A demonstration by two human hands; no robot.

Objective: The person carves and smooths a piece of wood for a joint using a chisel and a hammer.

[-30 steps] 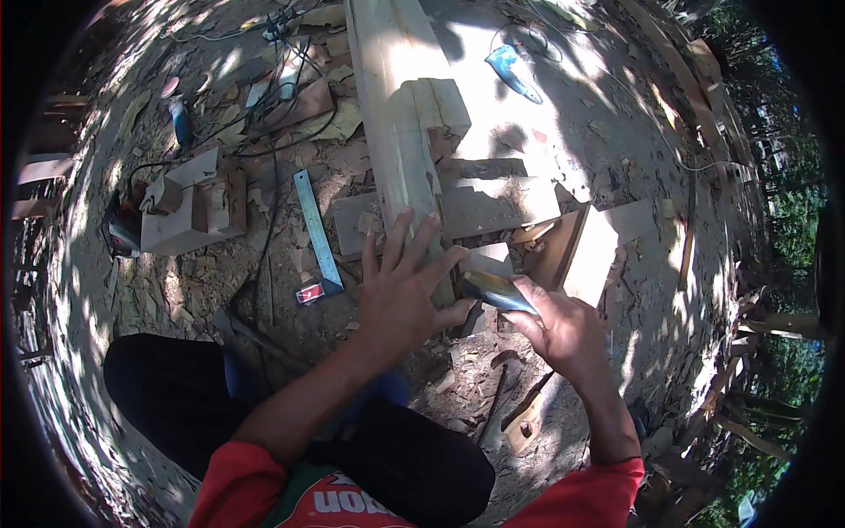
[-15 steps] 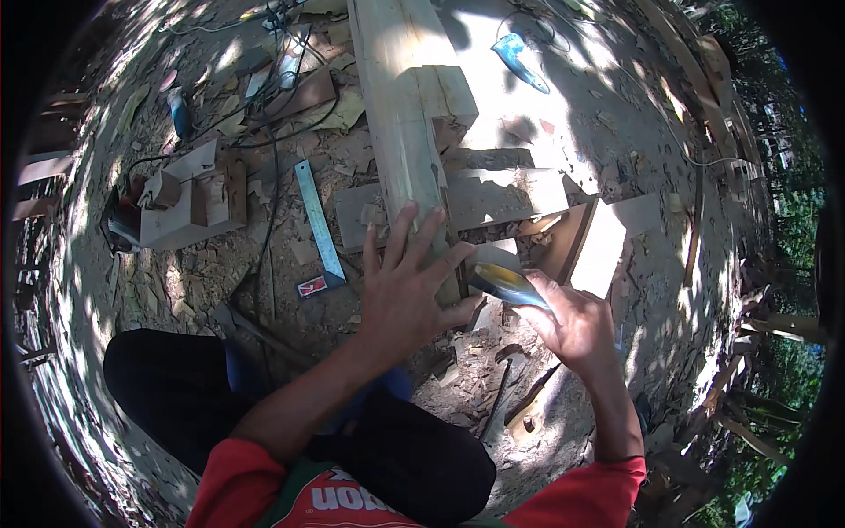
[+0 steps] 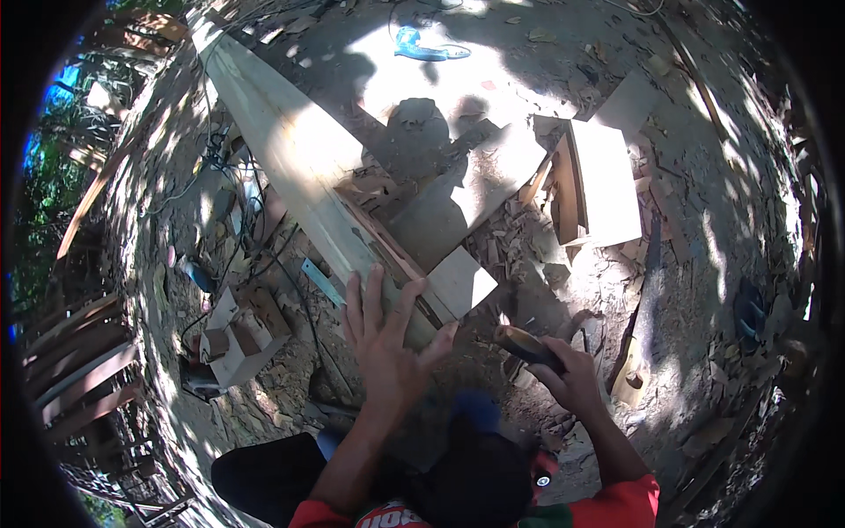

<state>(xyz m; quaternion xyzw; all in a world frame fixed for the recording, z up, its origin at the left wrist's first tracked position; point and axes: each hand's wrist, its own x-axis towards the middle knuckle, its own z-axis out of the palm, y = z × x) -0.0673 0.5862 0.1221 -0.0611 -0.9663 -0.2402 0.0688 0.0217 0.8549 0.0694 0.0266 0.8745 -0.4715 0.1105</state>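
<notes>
My left hand (image 3: pixel 390 350) lies with fingers spread on the near end of a long pale wooden beam (image 3: pixel 286 154), which runs diagonally away to the upper left and has a notched edge on its right. A small pale board (image 3: pixel 466 282) is beside that end. My right hand (image 3: pixel 568 378) is closed round a dark and yellow-tan elongated hand tool (image 3: pixel 524 345), held just right of the beam's end and apart from it; I cannot make out its working end clearly. A steel square (image 3: pixel 321 283) is partly hidden left of the beam.
Boards (image 3: pixel 603 176) lie to the right, a cut wood block (image 3: pixel 246 339) to the left, a blue power tool (image 3: pixel 414 48) beyond. Tangled cables (image 3: pixel 220 154), wood chips and a long dark saw-like piece (image 3: pixel 650 273) lie on the ground. Stacked timber (image 3: pixel 79 352) edges the left.
The view has turned, so the beam now runs diagonally. My right hand has lowered the tool a little away from the beam's end; my left hand stays on the beam.
</notes>
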